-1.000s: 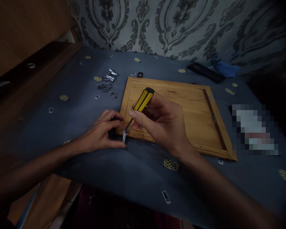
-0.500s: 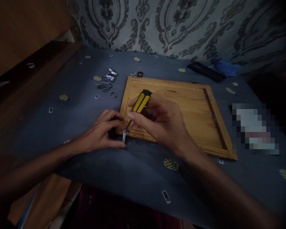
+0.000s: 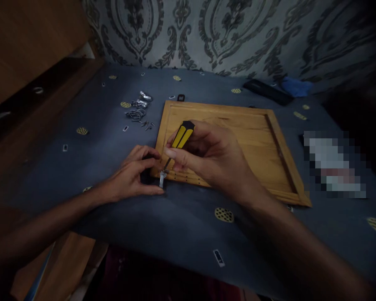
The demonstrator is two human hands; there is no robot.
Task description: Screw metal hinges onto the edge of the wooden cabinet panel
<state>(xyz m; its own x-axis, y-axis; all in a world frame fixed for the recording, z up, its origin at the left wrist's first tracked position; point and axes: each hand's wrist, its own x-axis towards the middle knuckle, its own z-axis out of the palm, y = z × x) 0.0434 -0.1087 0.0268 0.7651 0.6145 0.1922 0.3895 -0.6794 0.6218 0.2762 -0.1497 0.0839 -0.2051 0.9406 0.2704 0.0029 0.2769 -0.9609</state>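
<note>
My right hand [image 3: 211,156] is closed around the yellow-and-black handle of a screwdriver [image 3: 182,136]. Its shaft slants down to the top end of a small silver metal latch [image 3: 162,179] at the near left corner of a framed wooden panel [image 3: 238,138]. At that corner my left hand [image 3: 134,173] curves around the latch, thumb at its lower end and fingertips by the panel's edge. The screwdriver's tip and any screw under it are too small to make out. A row of small dark holes runs along the panel's near edge.
Loose silver latches [image 3: 141,102], wire loops [image 3: 136,113] and several screws [image 3: 148,124] lie left of the panel on the blue patterned tablecloth [image 3: 106,217]. A black case [image 3: 268,92] and a blue cloth [image 3: 297,87] lie by the wall; a blurred-out item [image 3: 335,165] is at right.
The view has shifted slightly, moving the scene a little to the left. Both hands keep their places at the latch, and the screwdriver handle looks slightly turned.
</note>
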